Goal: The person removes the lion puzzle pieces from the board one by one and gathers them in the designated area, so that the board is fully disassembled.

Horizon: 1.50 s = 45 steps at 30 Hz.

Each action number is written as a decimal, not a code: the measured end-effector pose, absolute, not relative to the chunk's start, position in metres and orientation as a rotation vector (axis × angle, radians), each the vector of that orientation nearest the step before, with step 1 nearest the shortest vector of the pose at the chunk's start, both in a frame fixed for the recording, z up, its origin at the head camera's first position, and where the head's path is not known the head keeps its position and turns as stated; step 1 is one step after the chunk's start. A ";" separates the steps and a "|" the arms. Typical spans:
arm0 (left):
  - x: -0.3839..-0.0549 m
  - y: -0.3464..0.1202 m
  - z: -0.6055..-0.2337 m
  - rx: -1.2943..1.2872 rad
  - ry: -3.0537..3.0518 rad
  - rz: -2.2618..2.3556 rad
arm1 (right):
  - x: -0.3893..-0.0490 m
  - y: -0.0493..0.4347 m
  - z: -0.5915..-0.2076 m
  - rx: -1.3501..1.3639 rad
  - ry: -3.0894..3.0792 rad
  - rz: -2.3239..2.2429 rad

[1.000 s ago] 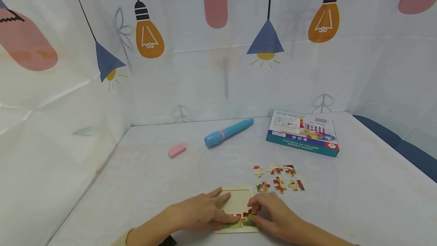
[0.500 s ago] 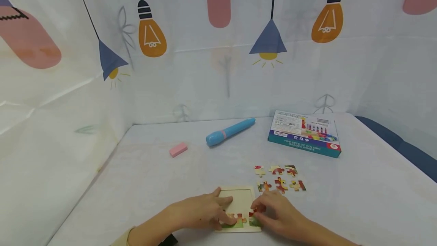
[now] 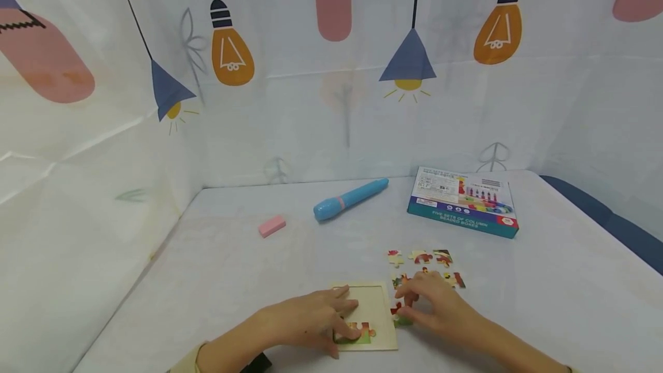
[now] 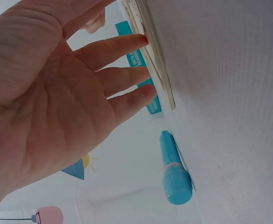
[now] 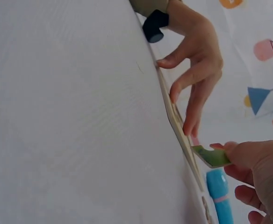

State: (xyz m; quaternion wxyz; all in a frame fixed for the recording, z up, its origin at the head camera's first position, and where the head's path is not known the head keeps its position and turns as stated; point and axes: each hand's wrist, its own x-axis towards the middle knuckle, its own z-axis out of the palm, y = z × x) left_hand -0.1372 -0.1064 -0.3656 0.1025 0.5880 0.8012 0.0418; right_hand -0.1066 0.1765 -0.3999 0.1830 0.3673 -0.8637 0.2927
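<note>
A light wooden puzzle tray [image 3: 380,309] lies at the table's front, with joined green-and-red jigsaw pieces [image 3: 365,334] along its lower edge. My left hand [image 3: 305,321] rests over the tray's left side, fingers spread, one fingertip on those pieces. Just past the tray's right edge, my right hand [image 3: 440,307] pinches a green-and-red jigsaw piece [image 5: 213,157] between thumb and finger. The right wrist view shows this piece raised and tilted beside the tray rim. Loose jigsaw pieces [image 3: 421,257] lie in two rows behind the right hand, which partly covers the nearer row.
A pink block [image 3: 271,226] lies at the left of the white table. Farther back is a blue microphone-shaped object [image 3: 349,199]. A flat toy box [image 3: 463,203] lies at the back right. A printed white curtain [image 3: 311,114] closes off the back.
My right hand has drawn the green-and-red piece away from the joined pieces and carried it rightward out of the tray. The left hand stays on the tray.
</note>
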 end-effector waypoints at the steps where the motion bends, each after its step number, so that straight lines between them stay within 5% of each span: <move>1: -0.137 -0.106 -0.366 1.719 2.360 0.137 | -0.107 0.178 -0.399 1.025 -2.445 0.812; 45: -0.140 -0.104 -0.370 1.640 2.280 0.404 | -0.113 0.281 -0.387 0.607 -3.045 1.252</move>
